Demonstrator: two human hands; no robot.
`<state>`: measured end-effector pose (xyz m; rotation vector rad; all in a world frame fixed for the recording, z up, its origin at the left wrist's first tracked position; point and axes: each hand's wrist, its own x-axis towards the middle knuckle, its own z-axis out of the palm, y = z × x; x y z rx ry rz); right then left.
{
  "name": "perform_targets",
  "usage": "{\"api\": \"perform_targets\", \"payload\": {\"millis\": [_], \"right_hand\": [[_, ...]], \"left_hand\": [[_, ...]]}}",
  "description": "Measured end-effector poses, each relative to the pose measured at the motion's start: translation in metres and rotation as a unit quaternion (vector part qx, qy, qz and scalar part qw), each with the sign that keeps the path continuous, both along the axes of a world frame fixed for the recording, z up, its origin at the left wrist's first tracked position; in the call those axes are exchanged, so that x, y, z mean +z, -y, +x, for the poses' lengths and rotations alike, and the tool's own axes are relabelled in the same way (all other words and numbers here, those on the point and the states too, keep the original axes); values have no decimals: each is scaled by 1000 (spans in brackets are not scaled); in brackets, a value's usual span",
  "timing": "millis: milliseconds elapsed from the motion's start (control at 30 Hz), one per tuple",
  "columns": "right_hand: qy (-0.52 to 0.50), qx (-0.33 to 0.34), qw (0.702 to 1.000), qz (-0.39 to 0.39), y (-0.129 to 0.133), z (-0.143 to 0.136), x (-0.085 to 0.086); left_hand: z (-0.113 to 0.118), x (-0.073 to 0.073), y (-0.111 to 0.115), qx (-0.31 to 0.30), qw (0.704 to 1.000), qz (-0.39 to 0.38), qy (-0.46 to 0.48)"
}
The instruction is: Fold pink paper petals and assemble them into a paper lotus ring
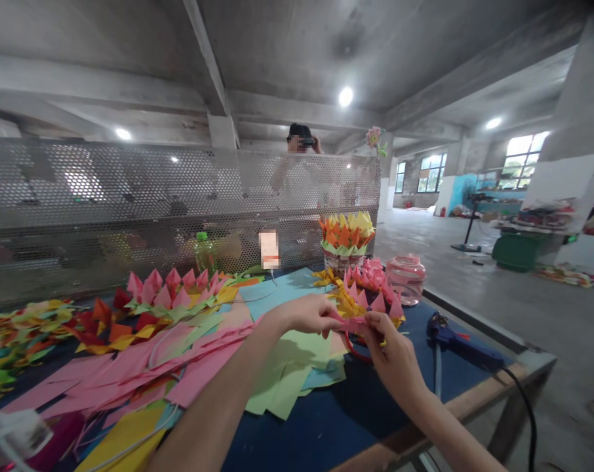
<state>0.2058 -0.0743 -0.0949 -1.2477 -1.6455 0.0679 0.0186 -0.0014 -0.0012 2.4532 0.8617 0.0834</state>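
Note:
Between my two hands is a folded strip of pink paper (pixel 352 323), pinched at both ends above the worktable. My left hand (pixel 317 314) grips its left end, fingers closed. On the right end, my right hand (pixel 384 334) presses thumb and fingertips together. Just below them, partly hidden by my right hand, lies a red ring-shaped handle (pixel 356 351), perhaps of scissors. Sheets of pale green paper (pixel 287 373) are spread under my hands. Pointed pink folded-paper petals (pixel 376 301) stand just behind my fingers.
A blue glue gun (pixel 464 344) with a black cable rests at the right edge. Behind stand a pink-tinted jar (pixel 406 278) and a basket of paper petals (pixel 346 242). Pink sheets (pixel 124 370) and white cables cover the left. A perforated metal panel (pixel 179 196) closes the back; a person (pixel 301 141) stands beyond.

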Motion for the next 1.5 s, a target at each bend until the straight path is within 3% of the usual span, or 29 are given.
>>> {"api": "perform_targets", "payload": {"millis": [1233, 1500], "right_hand": [[122, -3, 987, 108, -2, 2, -4], [129, -17, 987, 96, -6, -1, -2]], "left_hand": [[2, -4, -3, -10, 1000, 15, -23], [3, -4, -1, -17, 999, 26, -28]]}}
